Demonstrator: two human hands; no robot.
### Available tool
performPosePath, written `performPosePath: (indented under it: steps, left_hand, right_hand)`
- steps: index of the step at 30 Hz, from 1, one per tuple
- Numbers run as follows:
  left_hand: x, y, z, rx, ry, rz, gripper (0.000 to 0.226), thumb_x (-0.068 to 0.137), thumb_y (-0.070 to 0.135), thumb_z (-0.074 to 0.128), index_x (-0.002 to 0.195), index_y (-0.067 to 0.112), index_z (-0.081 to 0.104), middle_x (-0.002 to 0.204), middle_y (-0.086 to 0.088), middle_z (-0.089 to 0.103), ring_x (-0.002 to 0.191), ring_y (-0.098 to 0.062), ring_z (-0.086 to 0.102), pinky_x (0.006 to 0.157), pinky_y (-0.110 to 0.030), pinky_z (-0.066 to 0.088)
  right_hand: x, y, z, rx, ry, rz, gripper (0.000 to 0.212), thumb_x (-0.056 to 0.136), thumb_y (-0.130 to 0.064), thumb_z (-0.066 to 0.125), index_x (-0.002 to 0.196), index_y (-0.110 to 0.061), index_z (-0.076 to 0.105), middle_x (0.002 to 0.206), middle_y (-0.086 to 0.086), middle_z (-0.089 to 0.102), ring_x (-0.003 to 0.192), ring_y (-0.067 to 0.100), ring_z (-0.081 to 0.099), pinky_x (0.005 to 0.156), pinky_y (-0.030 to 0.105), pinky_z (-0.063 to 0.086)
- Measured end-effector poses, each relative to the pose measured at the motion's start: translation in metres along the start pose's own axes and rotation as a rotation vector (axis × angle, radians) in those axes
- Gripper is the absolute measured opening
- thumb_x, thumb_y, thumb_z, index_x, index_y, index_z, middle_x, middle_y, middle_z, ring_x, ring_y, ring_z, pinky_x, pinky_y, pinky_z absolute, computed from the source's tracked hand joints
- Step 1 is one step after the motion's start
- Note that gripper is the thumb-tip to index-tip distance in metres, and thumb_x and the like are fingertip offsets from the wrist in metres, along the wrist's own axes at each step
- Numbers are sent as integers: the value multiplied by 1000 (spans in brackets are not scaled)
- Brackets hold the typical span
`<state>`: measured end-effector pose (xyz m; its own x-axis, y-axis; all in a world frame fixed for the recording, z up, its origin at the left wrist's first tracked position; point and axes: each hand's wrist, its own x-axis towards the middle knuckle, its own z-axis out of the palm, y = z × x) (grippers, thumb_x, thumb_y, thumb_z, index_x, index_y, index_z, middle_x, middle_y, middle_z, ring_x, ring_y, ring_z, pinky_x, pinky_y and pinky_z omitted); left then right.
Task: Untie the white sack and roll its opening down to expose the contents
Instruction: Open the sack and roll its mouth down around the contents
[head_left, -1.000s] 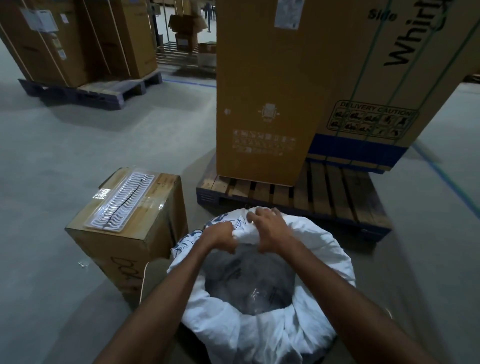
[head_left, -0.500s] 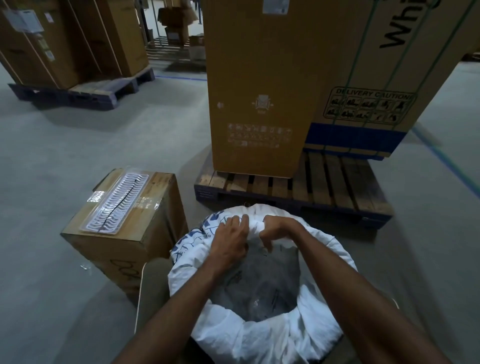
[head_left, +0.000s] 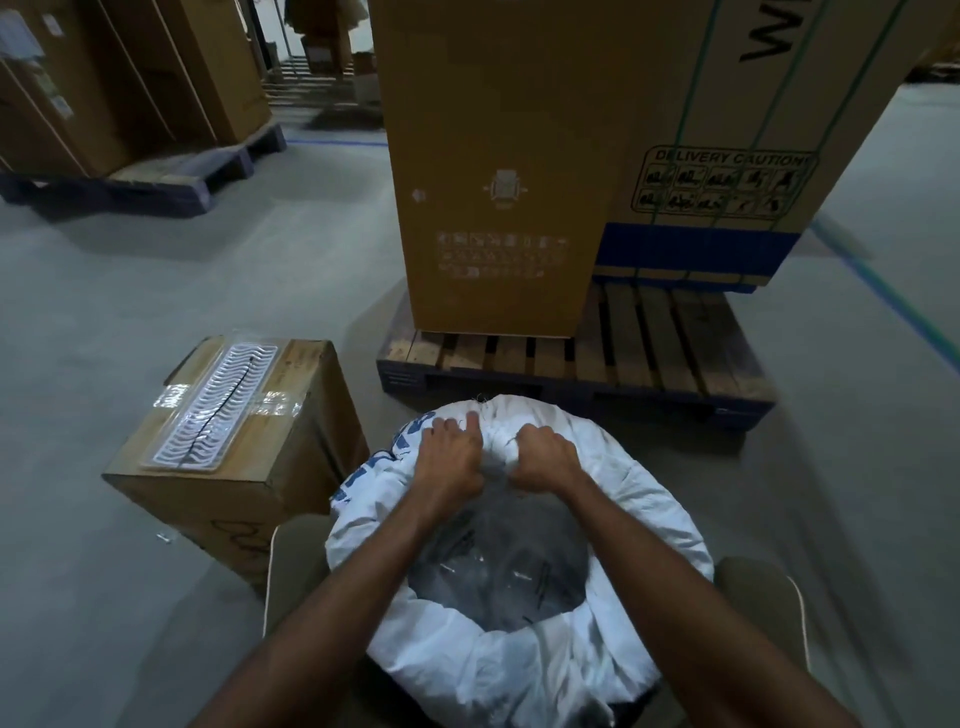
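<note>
Head view, looking down. The white sack stood on the concrete floor directly below the camera, its mouth already open and its rim rolled outward into a thick collar; blue print showed on the collar's left side. Inside lay a clear plastic liner over dark contents that could not be made out. Both hands were at the far edge of the collar, close together but apart. The left hand lay over the rolled fabric with its fingers curled down onto it, one fingertip raised; the right hand was clenched round a bunched fold of the same fabric. Both forearms reached across the open mouth. To the left of the sack, just beside it, stood a small cardboard box bearing a clear plastic blister tray taped to its top. Beyond the sack lay a wooden pallet carrying two tall cardboard cartons; the right one showed a "DELIVERY CAUTION" panel and green straps. Further cartons on a second pallet stood at upper left.
</note>
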<state>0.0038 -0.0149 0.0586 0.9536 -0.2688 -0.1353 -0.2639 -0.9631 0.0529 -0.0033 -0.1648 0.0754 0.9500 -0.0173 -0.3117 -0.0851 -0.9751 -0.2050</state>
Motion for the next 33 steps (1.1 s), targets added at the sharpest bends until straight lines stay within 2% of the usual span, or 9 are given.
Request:
performPosePath:
  steps: [3,7,10,14,17,19,24,28,33]
  left_hand:
    - [-7,10,16,60,129,164,85,86,23,68,158,9,23,150,-22,39,134,-37,43,114,-44,35]
    - [3,18,23,-107,132,119,65,77,36,75,134,16,51,124,-8,62,106,-28,61,86,-40,50]
    - [10,18,20,-172,-17,20,43,80,42,67,117,20,64,111,-5,70,103,-28,68,86,-39,53]
    - [30,11,-3,-183,-368,-15,62,79,32,71,136,11,58,133,-12,63,119,-30,60,102,-41,49]
    - [42,11,-23,-164,-544,28,67,77,24,76,138,5,57,137,-13,59,122,-29,56,101,-36,44]
    - [41,13,-20,-172,-487,44,67,82,30,77,140,7,53,139,-13,59,124,-29,56,99,-34,44]
    - [35,31,12,-64,17,207,100,70,33,84,151,17,29,147,-16,38,130,-36,42,105,-46,47]
    - [53,41,19,-62,135,207,65,73,35,77,131,19,52,123,-8,61,112,-29,57,90,-41,48]
    - [96,40,2,-91,-198,69,54,64,28,76,115,19,61,110,-3,68,103,-25,65,82,-35,50]
  right_hand:
    - [13,-4,-26,-58,-266,1,66,75,-22,83,132,-6,55,114,8,60,101,24,58,80,31,47]
    - [18,4,-24,-11,-393,-12,70,67,-29,89,127,-8,59,111,5,62,95,21,59,77,30,46]
    - [3,13,3,31,-102,-63,61,62,-37,87,117,-20,68,108,2,66,93,21,63,76,31,50]
    - [-24,26,41,-248,374,-112,81,59,-50,90,127,-15,63,118,8,67,106,30,65,94,47,51]
    - [-28,30,36,-160,335,-49,39,83,-25,75,119,-15,63,106,6,70,95,27,67,75,35,42]
    - [-25,31,18,-91,224,-19,30,87,-34,72,112,-19,63,105,3,70,95,25,67,72,32,40]
    - [10,36,-19,10,-177,81,59,78,-25,80,130,-10,57,108,5,64,103,24,63,82,36,52]
    - [39,38,-38,50,-354,55,74,73,-26,89,135,-7,55,124,10,66,111,27,64,87,36,53]
    - [28,47,8,-69,218,40,62,75,-27,78,133,-19,56,127,5,62,120,28,57,98,42,46]
